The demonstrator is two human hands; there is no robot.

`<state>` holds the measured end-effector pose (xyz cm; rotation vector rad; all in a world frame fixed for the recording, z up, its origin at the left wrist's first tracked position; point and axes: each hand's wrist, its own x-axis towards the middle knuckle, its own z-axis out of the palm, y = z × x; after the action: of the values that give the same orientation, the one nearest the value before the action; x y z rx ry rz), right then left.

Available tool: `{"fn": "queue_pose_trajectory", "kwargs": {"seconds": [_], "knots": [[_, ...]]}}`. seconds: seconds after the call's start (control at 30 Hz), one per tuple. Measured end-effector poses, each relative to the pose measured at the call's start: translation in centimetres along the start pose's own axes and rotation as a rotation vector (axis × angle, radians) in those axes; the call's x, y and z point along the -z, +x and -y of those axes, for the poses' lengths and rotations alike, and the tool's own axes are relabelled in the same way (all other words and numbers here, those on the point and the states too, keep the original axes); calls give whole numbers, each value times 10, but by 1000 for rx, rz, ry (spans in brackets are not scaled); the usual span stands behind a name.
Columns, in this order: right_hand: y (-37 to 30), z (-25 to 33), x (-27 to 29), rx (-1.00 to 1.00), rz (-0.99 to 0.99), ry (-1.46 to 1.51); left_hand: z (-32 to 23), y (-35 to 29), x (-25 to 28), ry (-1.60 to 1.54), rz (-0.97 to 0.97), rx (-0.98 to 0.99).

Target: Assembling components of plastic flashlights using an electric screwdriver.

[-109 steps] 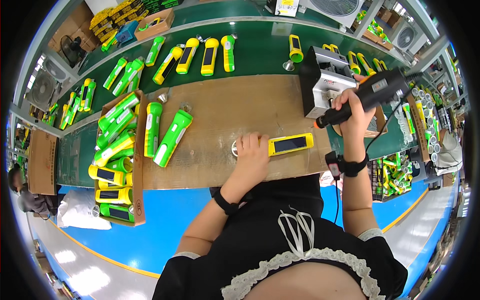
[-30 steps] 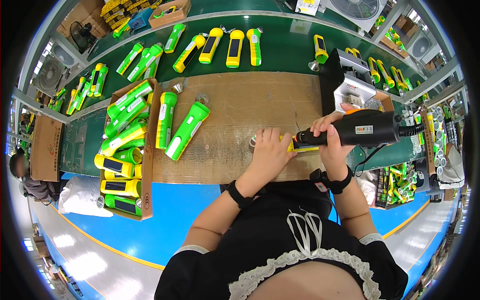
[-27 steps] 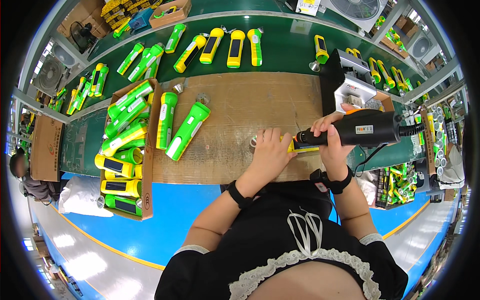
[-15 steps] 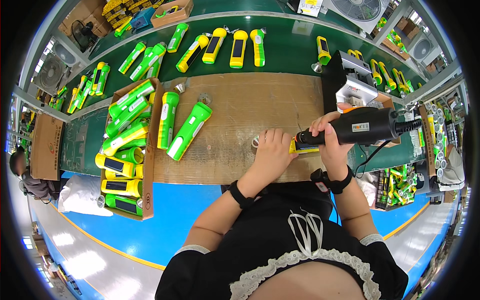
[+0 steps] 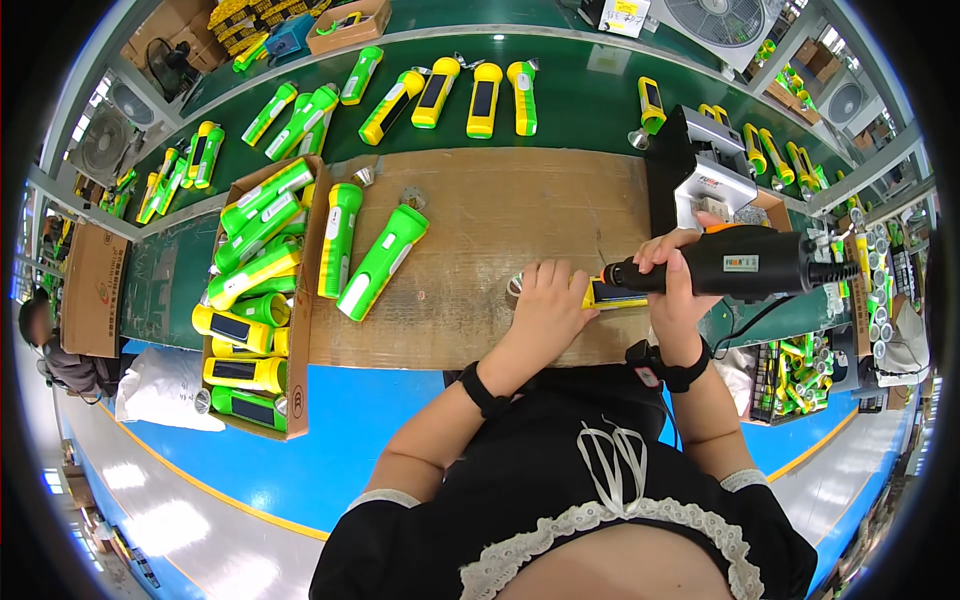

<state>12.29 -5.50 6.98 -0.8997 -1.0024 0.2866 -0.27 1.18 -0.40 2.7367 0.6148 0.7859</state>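
The yellow flashlight body lies flat on the wooden tabletop right in front of you, its long axis running left to right; most of it hides under your hands, so which end is the head I cannot tell. It looks like a hard plastic shell, light and stiff, probably a bit slick, so it wants pinning from above on its flat back, not a pinch at the ends. Your left hand does just that, fingers pressed down over its left part. Your right hand is wrapped tight around the black electric screwdriver, which lies nearly level, nose pointing left with the tip down at the flashlight's dark panel. Its cord trails off to the right.

Just beyond stands a small black and silver machine. To your left on the tabletop rest two green flashlights, side by side and tilted. Beside them a cardboard box holds more green and yellow ones. On the green belt farther off, yellow and green flashlights lie spread in a loose row.
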Motion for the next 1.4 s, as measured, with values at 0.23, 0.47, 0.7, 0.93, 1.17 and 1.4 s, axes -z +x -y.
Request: {"fn": "queue_pose_trajectory", "kwargs": {"seconds": [0.23, 0.47, 0.7, 0.93, 1.17, 1.4], "knots": [[-1, -3, -3, -34, 4, 65, 0, -1, -3, -39, 22, 19], [3, -5, -6, -59, -13, 72, 1, 2, 0, -35, 32, 23], [14, -6, -13, -194, 305, -145, 1, 2, 1, -3, 115, 46], [21, -16, -25, -397, 292, 18, 4, -4, 1, -55, 0, -16], [27, -24, -21, -284, 291, -33, 11, 7, 6, 2, 196, -50], [39, 17, 6, -41, -17, 152, 5, 11, 4, 207, 227, 75]]}}
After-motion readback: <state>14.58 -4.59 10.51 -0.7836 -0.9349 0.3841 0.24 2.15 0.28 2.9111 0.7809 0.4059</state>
